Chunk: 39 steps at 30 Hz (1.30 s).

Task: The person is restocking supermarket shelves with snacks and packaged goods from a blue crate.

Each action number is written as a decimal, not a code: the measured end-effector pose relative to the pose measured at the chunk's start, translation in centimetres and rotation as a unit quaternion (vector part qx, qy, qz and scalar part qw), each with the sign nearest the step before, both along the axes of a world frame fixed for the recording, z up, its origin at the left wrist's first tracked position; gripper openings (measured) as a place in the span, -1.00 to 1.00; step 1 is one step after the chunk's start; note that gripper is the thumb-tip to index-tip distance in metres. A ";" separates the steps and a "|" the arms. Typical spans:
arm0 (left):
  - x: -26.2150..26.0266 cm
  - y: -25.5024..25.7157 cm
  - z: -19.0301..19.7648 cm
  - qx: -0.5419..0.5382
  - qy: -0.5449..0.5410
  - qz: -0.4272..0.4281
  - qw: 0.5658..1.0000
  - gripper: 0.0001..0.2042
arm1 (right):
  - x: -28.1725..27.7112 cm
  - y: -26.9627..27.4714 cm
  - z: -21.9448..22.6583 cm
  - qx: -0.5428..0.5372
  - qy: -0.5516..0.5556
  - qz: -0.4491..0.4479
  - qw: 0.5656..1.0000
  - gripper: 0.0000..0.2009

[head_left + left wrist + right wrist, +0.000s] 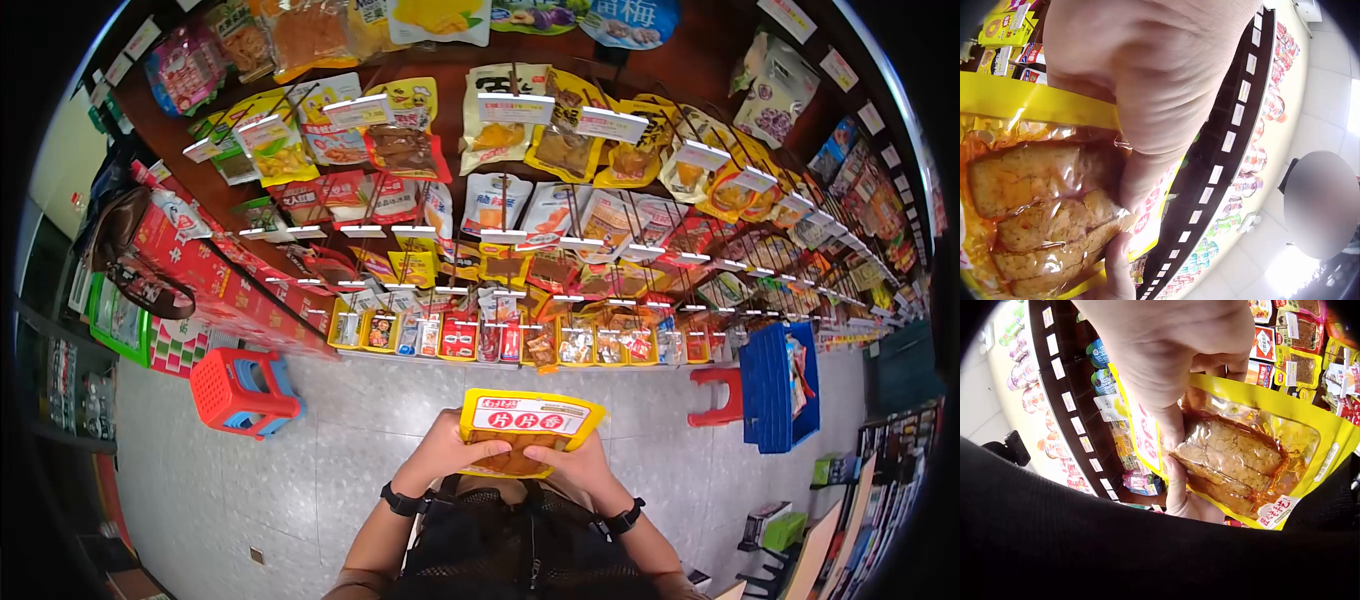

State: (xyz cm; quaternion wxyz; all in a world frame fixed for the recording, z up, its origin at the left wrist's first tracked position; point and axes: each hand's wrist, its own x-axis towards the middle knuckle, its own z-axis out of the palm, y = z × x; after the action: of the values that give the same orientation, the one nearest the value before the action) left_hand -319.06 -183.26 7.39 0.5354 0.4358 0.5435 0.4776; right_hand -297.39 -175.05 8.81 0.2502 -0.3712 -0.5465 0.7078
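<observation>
A yellow snack packet (pixel 533 420) with a white label and a clear window is held in front of the body in the head view. The left hand (pixel 447 450) grips its left side, thumb across the front; the right hand (pixel 585 465) grips its right side the same way. The left wrist view shows brown slabs inside the packet (pixel 1041 206), with the left hand (pixel 1147 81) pinching its edge. In the right wrist view the right hand (pixel 1172 356) has its thumb on the packet (pixel 1229 456), the fingers partly hidden behind.
Racks of hanging snack packets (pixel 497 205) rise ahead, above a row of yellow bins (pixel 378 333). Red stools (pixel 225 390) stand at left on the tiled floor (pixel 340 450). Another red stool (pixel 716 397) and a blue crate (pixel 775 390) are at right. Shelves (pixel 885 480) line the lower right.
</observation>
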 end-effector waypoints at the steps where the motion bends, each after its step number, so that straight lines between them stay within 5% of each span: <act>1: -0.1 0.0 0.5 0.005 -0.011 0.009 1.000 -0.68 | -0.2 0.1 -0.6 0.017 -0.006 0.011 1.000 -0.54; 13: -2.9 0.8 -1.3 0.000 -0.023 0.051 0.998 -0.69 | -3.0 2.3 -2.0 0.083 -0.063 0.070 0.992 -0.60; 25: -3.6 3.0 -2.4 -0.009 -0.034 0.016 0.999 -0.56 | -3.5 4.6 -2.3 0.033 -0.114 0.093 0.989 -0.61; 39: -1.0 9.6 -3.0 -0.071 -0.049 -0.015 0.996 -0.65 | -0.2 7.7 -3.5 0.024 -0.127 0.035 0.991 -0.60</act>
State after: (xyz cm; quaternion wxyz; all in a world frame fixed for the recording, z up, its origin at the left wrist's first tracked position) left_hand -320.02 -173.69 4.38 0.5983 0.3802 0.5426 0.4506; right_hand -297.54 -167.34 5.31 0.1625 -0.4324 -0.6037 0.6498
